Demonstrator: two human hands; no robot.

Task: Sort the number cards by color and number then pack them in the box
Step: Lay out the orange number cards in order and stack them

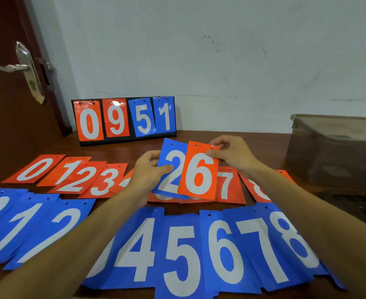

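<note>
Over the table (268,143), left hand (149,169) pinches blue 2 (175,160); right hand (231,154) pinches orange 6 (199,173)

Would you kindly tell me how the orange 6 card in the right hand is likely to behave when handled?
The orange 6 card looks flat though the right hand pinches only its top corner, so it is probably fairly stiff and light. Its glossy face suggests it may slip easily from a loose pinch.

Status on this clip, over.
Left hand holds blue 2 card. Right hand pinches orange 6 card. Box at right, nothing blocking it.
</note>
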